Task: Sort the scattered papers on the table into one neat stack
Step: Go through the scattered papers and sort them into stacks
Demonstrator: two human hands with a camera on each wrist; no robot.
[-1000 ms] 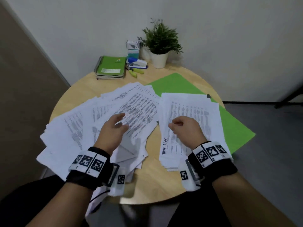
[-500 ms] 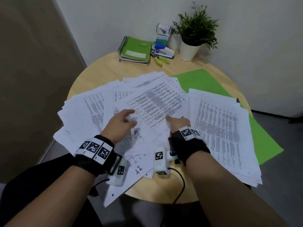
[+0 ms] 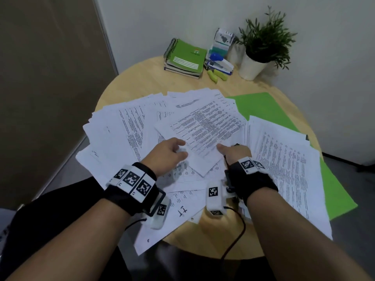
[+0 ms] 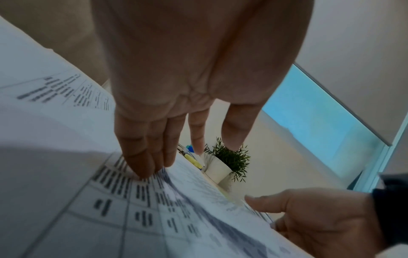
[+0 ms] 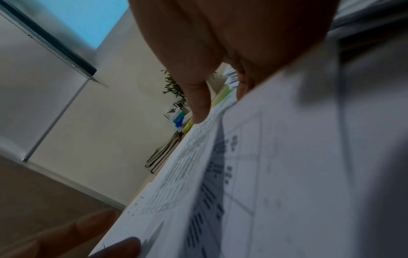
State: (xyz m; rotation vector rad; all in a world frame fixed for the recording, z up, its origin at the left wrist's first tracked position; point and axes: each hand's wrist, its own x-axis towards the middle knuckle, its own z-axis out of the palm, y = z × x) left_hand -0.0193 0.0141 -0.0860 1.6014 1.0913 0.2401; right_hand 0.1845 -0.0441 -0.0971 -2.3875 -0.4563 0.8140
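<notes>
Round table [image 3: 142, 78], both hands flat-fingered on scattered papers [image 3: 125, 126].

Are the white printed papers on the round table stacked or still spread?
Still spread: the white printed papers fan across the round wooden table, overlapping at different angles.

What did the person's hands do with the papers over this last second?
The right hand left the right-hand stack and crossed to the scattered papers, where it now pinches the edge of the top printed sheet. The left hand stayed put, fingers pressing on that sheet. The stack, green folder and notebooks were not touched.
</notes>
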